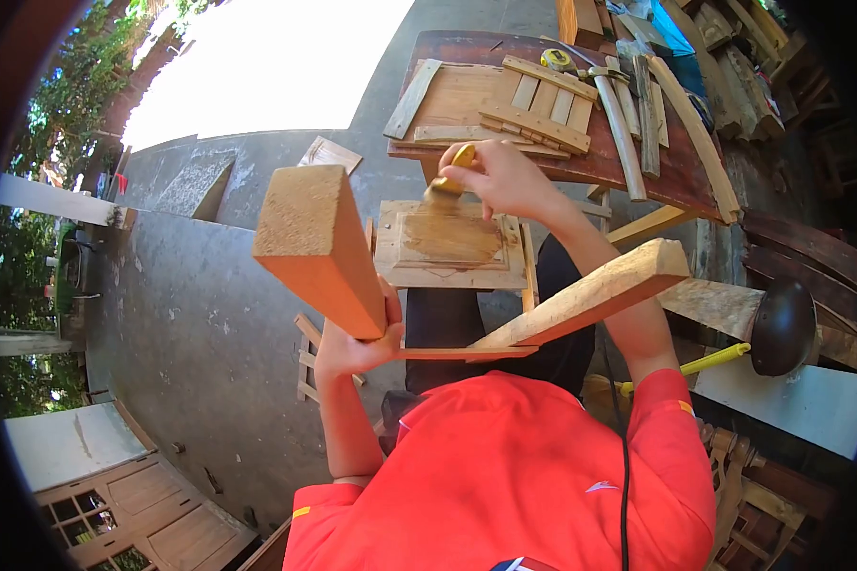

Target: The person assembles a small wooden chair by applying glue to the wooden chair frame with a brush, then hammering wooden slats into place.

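My right hand (507,179) grips a paintbrush (463,158) by its yellow handle. Its bristles point down at the upper edge of a raised wooden panel (419,253). A darker, wet-looking patch spreads over the panel's middle. My left hand (355,348) is closed around the lower part of a thick square wooden post (305,224), which juts up toward the camera. A second post (590,293) slants up on the right, and a thin crossbar (448,353) runs between the two in front of my body. Posts, crossbar and panel appear to belong to one wooden piece.
A dark red table (430,49) beyond the panel carries slatted boards (543,103), a yellow tape measure (557,60), a hammer (622,128) and a curved wood strip (692,133). A black round object (784,326) stands right. Wooden doors (148,504) lie lower left.
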A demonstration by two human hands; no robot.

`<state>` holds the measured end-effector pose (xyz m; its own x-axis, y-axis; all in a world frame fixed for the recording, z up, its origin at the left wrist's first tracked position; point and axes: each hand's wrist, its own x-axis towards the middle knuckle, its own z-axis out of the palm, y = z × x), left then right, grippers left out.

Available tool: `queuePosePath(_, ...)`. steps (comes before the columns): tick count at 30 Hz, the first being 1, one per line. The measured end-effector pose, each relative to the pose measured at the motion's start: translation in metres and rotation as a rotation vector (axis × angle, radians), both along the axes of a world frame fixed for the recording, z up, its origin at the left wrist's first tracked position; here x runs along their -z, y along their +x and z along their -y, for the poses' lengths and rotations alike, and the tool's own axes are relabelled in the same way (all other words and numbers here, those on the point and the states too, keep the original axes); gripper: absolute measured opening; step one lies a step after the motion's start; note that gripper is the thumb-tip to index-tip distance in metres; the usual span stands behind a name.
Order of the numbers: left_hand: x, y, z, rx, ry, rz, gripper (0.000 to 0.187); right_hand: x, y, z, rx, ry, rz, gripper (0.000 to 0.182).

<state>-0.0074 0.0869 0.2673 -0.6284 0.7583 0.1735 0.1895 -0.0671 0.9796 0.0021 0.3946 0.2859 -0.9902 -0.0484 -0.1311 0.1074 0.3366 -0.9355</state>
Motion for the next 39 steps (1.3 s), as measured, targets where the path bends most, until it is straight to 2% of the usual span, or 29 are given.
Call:
queuePosePath(3, -0.003, 0.0, 0.003, 0.0, -0.013, 0.054, 0.017, 0.005, -0.003, 0.016, -0.203, -0.23, 0.057, 0.027)
queuePosePath(6, -0.002, 0.0, 0.007, 0.019, -0.026, 0.123, 0.018, 0.019, -0.029, 0.014, 0.06, 0.046, -0.066, 0.03)
queuePosePath(10, -0.004, -0.002, 0.005, 0.044, -0.008, 0.167, 0.019, 0.019, -0.036, 0.029, -0.248, -0.221, 0.074, 0.033)
queuePosePath(11, -0.004, -0.001, 0.004, 0.036, -0.001, 0.17, 0.019, 0.027, -0.044, 0.032, -0.12, -0.211, 0.033, 0.034)
queuePosePath(14, -0.001, -0.005, -0.002, 0.004, 0.009, 0.151, 0.018, 0.033, -0.054, 0.051, -0.022, -0.116, -0.054, 0.033)
queuePosePath(15, 0.003, -0.005, 0.001, -0.016, -0.005, 0.139, 0.018, 0.027, -0.053, 0.054, -0.208, -0.194, -0.029, 0.033)
queuePosePath(19, 0.001, -0.004, -0.001, 0.03, 0.044, 0.177, 0.02, 0.039, -0.074, 0.055, 0.062, 0.005, -0.075, 0.032)
queuePosePath(22, 0.007, -0.008, 0.003, 0.072, 0.05, 0.131, 0.023, 0.016, -0.054, 0.058, -0.338, -0.209, 0.009, 0.032)
queuePosePath(27, 0.004, -0.005, -0.002, 0.072, 0.064, 0.174, 0.029, 0.017, -0.064, 0.057, -0.225, -0.095, -0.056, 0.033)
queuePosePath(30, 0.004, -0.006, -0.002, 0.069, 0.058, 0.179, 0.031, 0.013, -0.054, 0.066, -0.466, -0.166, -0.059, 0.034)
queuePosePath(31, 0.004, -0.005, -0.001, 0.076, 0.044, 0.18, 0.031, 0.016, -0.069, 0.058, -0.301, -0.019, -0.033, 0.034)
queuePosePath(34, 0.002, -0.003, -0.001, 0.09, 0.036, 0.182, 0.032, 0.004, -0.06, 0.058, -0.347, 0.057, 0.028, 0.035)
queuePosePath(35, 0.001, -0.004, -0.003, 0.094, 0.036, 0.183, 0.033, 0.012, -0.054, 0.061, -0.464, -0.128, -0.057, 0.036)
queuePosePath(39, 0.006, -0.001, -0.002, 0.061, 0.048, 0.187, 0.031, 0.019, -0.057, 0.049, -0.46, -0.138, -0.023, 0.037)
